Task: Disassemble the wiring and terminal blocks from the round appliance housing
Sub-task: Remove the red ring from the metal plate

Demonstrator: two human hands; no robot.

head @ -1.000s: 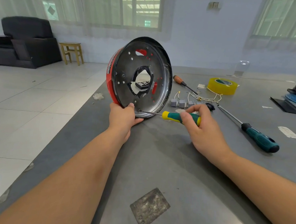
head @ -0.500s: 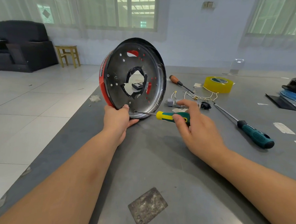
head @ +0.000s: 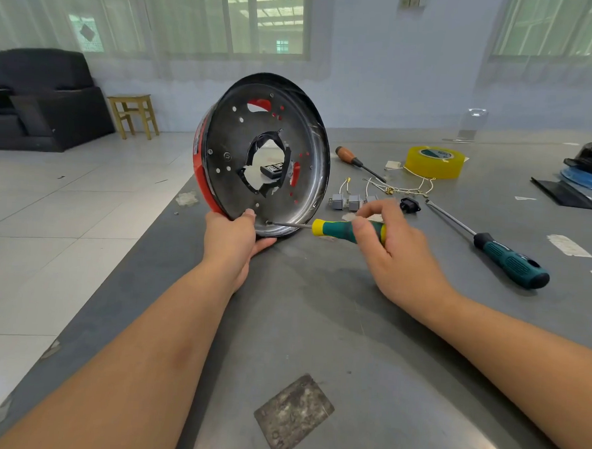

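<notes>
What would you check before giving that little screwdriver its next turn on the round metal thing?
1. Housing steadied: ok, the left hand grips its lower rim, on edge on the table.
2. Screwdriver held: ok, the right hand pinches its handle.
3. Tip at the screw near the bottom rim: ok; seated in the head: cannot tell.
4. Left thumb away from the tip: not ok, right beside it.
5. Removed terminal blocks and wiring out of the way: ok, behind the right hand.

Yellow tape roll (head: 433, 162) on grey table (head: 350, 330); black armchair (head: 44, 101) beyond.
</notes>
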